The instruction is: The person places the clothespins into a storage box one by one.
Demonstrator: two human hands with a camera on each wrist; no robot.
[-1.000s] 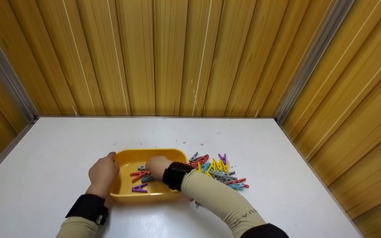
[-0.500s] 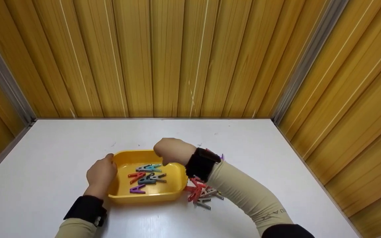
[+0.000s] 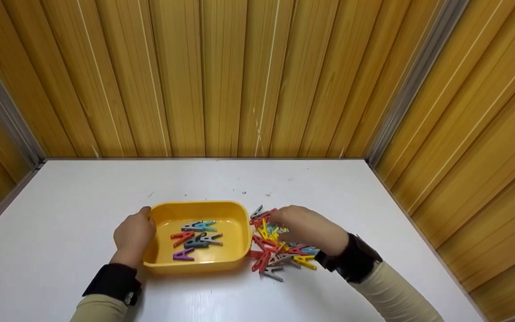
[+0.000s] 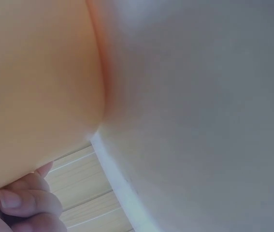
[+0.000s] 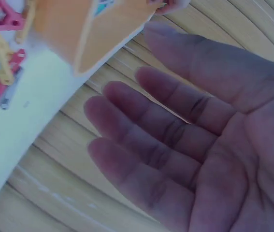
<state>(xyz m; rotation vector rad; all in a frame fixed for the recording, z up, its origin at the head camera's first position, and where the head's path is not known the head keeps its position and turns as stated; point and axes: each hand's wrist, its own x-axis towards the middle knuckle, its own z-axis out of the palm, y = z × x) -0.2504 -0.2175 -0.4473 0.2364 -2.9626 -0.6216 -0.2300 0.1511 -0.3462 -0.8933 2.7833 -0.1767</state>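
My left hand [image 3: 134, 235] grips the left rim of a yellow plastic basin [image 3: 197, 267]; in the left wrist view its fingers [image 4: 30, 198] curl at the basin's edge. Inside the basin lie several clothespins, among them a red clothespin [image 3: 183, 237] and a purple clothespin [image 3: 183, 255]. To the right of the basin is a loose pile of red, yellow, grey and blue clothespins [image 3: 264, 259]. Over that pile is my right hand [image 3: 311, 228], hiding part of it. The right wrist view shows the palm and fingers [image 5: 141, 130] extended and holding nothing.
The basin and the pile rest on a white table [image 3: 105, 183]. Wood-patterned panels [image 3: 221, 80] rise behind the table and at its sides. The pile's left edge reaches the basin's right wall.
My right hand has left the basin and moved right to the pile. A light-blue clothespin and a grey clothespin now show in the basin where the hand was. The left hand keeps its hold.
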